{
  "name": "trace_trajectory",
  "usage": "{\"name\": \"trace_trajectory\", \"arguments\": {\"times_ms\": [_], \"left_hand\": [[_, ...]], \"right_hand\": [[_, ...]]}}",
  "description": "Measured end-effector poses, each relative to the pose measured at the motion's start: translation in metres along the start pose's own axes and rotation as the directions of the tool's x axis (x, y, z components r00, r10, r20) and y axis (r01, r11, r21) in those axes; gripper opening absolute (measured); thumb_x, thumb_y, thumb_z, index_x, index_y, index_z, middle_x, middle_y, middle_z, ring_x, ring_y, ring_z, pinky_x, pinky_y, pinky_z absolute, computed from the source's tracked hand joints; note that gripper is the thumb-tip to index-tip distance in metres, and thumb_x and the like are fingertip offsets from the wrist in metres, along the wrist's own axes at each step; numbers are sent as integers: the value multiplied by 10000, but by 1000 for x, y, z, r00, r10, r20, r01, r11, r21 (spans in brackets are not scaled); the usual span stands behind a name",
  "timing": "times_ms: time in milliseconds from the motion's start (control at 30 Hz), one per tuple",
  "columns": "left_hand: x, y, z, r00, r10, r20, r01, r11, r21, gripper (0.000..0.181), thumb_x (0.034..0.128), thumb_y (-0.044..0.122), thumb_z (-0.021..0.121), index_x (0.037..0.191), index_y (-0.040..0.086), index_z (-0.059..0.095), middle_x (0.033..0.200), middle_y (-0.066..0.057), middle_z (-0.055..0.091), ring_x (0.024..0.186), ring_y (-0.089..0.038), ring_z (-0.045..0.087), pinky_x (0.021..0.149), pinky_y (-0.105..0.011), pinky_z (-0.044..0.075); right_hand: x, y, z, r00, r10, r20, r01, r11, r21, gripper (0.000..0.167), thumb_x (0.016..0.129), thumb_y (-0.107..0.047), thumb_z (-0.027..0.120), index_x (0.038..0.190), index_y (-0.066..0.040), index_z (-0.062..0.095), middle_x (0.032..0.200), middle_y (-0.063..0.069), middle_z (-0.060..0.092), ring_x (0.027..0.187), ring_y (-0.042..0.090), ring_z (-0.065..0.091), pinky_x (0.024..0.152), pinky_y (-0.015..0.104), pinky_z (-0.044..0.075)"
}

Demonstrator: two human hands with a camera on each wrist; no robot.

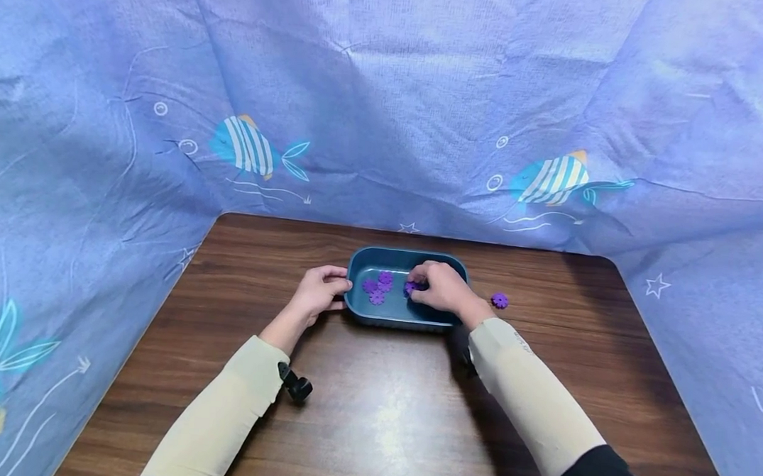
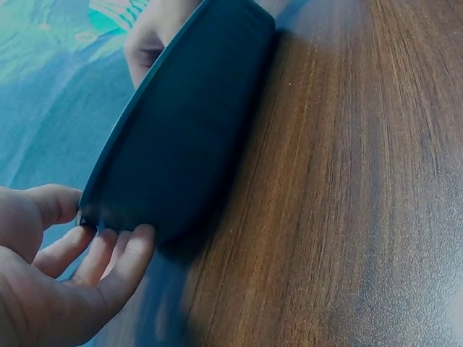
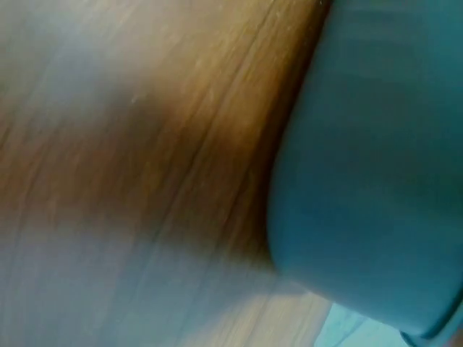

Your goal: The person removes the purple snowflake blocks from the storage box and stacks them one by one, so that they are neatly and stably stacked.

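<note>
Purple flower-shaped pieces: small, flat, with scalloped edges, all in one shade. At least four lie clustered in the left part of the tray [image 1: 405, 323], a purple piece [image 1: 377, 297] nearest its front wall; overlap makes the exact count uncertain. One more sits at the fingers of the right hand [image 1: 442, 287], inside the tray; one loose piece [image 1: 499, 300] lies on the desk [image 1: 373, 422], just beside the tray's right end.

Tray: one, dark teal, deep, with rounded corners, standing on the desk.

Hands: two. The left hand [image 1: 317, 290] grips the tray's left end, thumb at the rim, fingers against the outer wall. The right hand's fingers curl down at the piece; I cannot tell whether they pinch it.

Writing: small lettering on the right sleeve [image 1: 510, 375], too small to read.
</note>
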State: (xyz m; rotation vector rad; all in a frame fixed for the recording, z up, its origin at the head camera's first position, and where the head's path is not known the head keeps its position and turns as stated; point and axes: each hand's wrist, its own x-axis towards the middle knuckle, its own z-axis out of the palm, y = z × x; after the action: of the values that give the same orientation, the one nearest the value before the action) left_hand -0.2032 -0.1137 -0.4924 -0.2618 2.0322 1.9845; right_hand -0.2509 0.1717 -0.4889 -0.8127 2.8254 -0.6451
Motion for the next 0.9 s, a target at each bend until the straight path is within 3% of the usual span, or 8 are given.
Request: {"name": "trace_trajectory", "arguments": {"times_ms": [233, 700, 900], "left_hand": [[0, 0, 3, 1000, 3, -4, -3, 1000, 18, 380, 978, 44, 661, 1345, -37, 598, 1133, -151, 650, 1024, -267, 678, 808, -402, 653], [-2, -7, -2, 1000, 12, -28, -11, 999, 39, 366, 973, 47, 660, 1325, -38, 610, 1158, -163, 655, 972, -216, 689, 809, -412, 651], [0, -3, -2, 999, 21, -32, -20, 999, 38, 374, 971, 44, 656, 1334, -36, 609, 1203, -198, 658, 953, -200, 691, 808, -411, 652]], "right_hand": [[-11, 5, -14, 992, -59, -116, 64, 997, 38, 259, 849, -202, 802, 1089, -113, 770, 1043, 35, 710, 984, 200, 658, 899, 398, 579], [-38, 32, -42, 957, -38, -288, 63, 995, 77, 256, 821, -169, 801, 1065, -98, 776, 1002, 36, 698, 940, 243, 662, 816, 395, 565], [-50, 45, -51, 953, 28, -302, 2, 995, 99, 272, 840, -166, 783, 1100, -89, 761, 1028, 55, 687, 957, 298, 661, 786, 392, 560]]}}
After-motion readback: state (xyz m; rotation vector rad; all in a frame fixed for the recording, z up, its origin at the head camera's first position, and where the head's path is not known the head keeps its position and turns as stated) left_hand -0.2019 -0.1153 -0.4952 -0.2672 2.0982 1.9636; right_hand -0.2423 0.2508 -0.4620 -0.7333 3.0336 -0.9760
